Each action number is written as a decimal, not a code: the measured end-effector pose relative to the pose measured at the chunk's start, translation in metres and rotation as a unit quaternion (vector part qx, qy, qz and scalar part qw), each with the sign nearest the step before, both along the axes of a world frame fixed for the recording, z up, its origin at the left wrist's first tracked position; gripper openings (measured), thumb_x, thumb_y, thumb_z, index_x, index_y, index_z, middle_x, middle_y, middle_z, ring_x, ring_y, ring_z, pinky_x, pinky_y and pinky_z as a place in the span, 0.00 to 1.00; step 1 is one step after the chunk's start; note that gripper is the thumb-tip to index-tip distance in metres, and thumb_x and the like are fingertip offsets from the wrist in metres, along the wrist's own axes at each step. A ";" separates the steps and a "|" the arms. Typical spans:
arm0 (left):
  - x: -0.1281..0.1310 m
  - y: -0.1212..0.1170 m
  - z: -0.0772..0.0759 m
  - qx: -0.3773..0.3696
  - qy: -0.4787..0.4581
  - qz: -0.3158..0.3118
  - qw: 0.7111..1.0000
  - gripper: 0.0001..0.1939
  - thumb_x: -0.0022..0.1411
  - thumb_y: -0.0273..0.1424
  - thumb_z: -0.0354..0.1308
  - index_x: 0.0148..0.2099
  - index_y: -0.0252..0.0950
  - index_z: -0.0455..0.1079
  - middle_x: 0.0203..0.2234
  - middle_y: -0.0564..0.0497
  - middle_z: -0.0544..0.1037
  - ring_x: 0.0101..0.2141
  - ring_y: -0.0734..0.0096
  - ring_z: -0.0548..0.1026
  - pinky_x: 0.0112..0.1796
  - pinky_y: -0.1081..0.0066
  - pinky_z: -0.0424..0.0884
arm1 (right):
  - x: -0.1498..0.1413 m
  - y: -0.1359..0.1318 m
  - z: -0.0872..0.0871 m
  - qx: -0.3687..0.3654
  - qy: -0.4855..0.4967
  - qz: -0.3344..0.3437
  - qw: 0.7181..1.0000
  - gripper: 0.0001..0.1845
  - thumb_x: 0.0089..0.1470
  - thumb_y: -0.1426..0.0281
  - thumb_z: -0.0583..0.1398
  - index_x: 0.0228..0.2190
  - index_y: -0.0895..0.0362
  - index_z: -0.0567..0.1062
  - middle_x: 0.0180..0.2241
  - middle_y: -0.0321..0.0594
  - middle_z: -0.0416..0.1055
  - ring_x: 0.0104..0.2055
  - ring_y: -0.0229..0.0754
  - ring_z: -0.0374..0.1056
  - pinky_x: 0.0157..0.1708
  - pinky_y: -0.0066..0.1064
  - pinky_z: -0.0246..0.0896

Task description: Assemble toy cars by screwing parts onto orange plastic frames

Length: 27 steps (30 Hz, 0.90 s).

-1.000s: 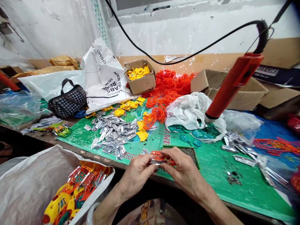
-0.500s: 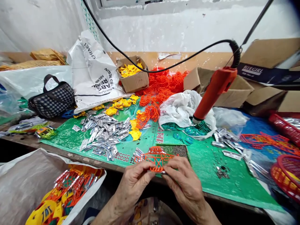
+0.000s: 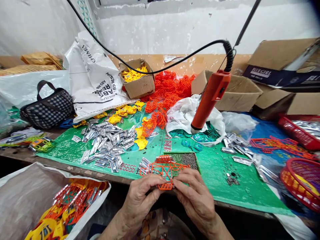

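An orange plastic lattice frame (image 3: 167,172) is held up at the table's front edge between my two hands. My left hand (image 3: 145,195) pinches its lower left part with thumb and fingers. On the other side, my right hand (image 3: 193,195) grips the lower right part, its fingertips curled round the edge. A bit of silver shows under the frame by the fingers, mostly hidden. Just behind the frame lies a shallow green tray (image 3: 198,163) with many tiny dark metal screws (image 3: 188,160). A few silver plates (image 3: 145,163) lie to its left.
A red electric screwdriver (image 3: 208,103) hangs from a cord over the right side. Silver plates (image 3: 107,140) are heaped at left, with yellow shells (image 3: 126,110) and orange frames (image 3: 165,93) behind. An open white sack (image 3: 17,190) stands front left; a red basket (image 3: 297,180) sits far right.
The orange frame has tipped slightly, so its lower edge now faces me more. My hands stay gripped on it. The whole view has shifted a little, and the hanging screwdriver appears further left.
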<state>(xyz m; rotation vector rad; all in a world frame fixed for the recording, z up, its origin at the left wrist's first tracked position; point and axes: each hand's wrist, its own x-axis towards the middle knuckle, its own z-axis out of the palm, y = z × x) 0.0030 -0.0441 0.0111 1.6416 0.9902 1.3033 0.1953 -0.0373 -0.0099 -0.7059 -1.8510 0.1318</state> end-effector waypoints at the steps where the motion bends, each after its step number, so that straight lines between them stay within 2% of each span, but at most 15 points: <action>1: 0.000 0.000 0.000 -0.007 -0.005 0.001 1.000 0.09 0.57 0.25 0.64 0.38 0.43 0.83 0.30 0.45 0.85 0.32 0.60 0.82 0.37 0.67 0.76 | 0.000 -0.001 0.000 -0.002 -0.006 -0.002 1.000 0.19 0.54 0.83 0.61 0.46 0.56 0.76 0.34 0.43 0.77 0.41 0.44 0.69 0.41 0.38 0.70; 4: 0.001 -0.001 -0.001 -0.009 -0.008 0.000 1.000 0.09 0.57 0.25 0.64 0.37 0.43 0.83 0.29 0.45 0.85 0.32 0.59 0.82 0.37 0.67 0.76 | 0.001 -0.004 -0.001 0.002 -0.016 -0.010 1.000 0.18 0.54 0.84 0.60 0.45 0.57 0.76 0.35 0.44 0.77 0.42 0.45 0.69 0.42 0.39 0.70; 11: 0.003 -0.004 -0.007 0.040 0.007 0.001 0.999 0.15 0.58 0.21 0.62 0.42 0.45 0.82 0.31 0.48 0.85 0.32 0.62 0.82 0.37 0.69 0.76 | 0.000 -0.006 -0.007 -0.004 -0.010 -0.011 1.000 0.18 0.55 0.84 0.60 0.45 0.56 0.76 0.35 0.43 0.77 0.42 0.45 0.68 0.40 0.38 0.69; 27: 0.004 -0.010 -0.015 0.003 0.016 0.027 0.999 0.09 0.59 0.23 0.63 0.39 0.42 0.82 0.31 0.47 0.85 0.33 0.62 0.82 0.38 0.69 0.75 | 0.000 -0.006 -0.007 0.009 0.001 -0.023 1.000 0.18 0.56 0.81 0.61 0.46 0.53 0.77 0.34 0.42 0.78 0.42 0.45 0.71 0.39 0.38 0.72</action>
